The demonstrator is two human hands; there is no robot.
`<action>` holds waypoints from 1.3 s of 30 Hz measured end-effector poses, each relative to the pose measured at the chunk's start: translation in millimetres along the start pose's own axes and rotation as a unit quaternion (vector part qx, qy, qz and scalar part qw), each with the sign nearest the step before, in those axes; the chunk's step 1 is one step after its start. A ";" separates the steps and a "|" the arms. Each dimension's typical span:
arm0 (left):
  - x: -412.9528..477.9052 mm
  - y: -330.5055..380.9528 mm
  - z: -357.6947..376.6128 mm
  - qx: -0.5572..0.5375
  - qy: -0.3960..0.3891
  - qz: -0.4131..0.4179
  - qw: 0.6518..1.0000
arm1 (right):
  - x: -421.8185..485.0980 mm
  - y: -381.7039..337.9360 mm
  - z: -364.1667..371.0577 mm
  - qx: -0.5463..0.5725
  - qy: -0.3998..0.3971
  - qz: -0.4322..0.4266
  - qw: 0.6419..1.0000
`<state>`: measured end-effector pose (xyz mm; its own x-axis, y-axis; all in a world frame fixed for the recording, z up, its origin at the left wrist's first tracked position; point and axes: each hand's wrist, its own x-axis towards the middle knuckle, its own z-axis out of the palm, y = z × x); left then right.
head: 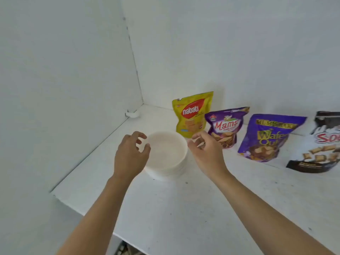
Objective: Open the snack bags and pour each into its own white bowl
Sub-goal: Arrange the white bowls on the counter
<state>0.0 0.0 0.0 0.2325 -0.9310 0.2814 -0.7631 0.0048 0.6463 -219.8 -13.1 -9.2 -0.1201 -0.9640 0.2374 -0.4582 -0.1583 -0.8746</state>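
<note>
A stack of white bowls (166,155) stands on the white table (193,208) near the left wall. My left hand (131,155) hovers at the stack's left rim, fingers loosely curled and holding nothing. My right hand (205,150) hovers at the right rim, fingers also relaxed and empty. Behind stand several upright snack bags: a yellow Nabati bag (191,115), a small purple Mama bag (224,126), a larger purple wafer bag (266,137) and a black and white bag (318,144) cut off by the right edge. All bags look sealed.
White walls meet in a corner behind the table, where a small white fitting (132,113) sits. The table's front edge runs diagonally from lower left, with a dark gap below it.
</note>
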 end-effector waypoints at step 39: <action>21.6 97.2 -12.2 -0.088 -0.093 0.109 0.986 | -8.5 -32.6 -100.9 -0.085 0.143 0.003 0.986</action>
<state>-61.8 -15.2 77.5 -0.0525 -0.9514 0.3035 -0.6630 0.2605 0.7019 -292.7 21.9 60.0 -0.3557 -0.8612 0.3630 -0.5943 -0.0914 -0.7990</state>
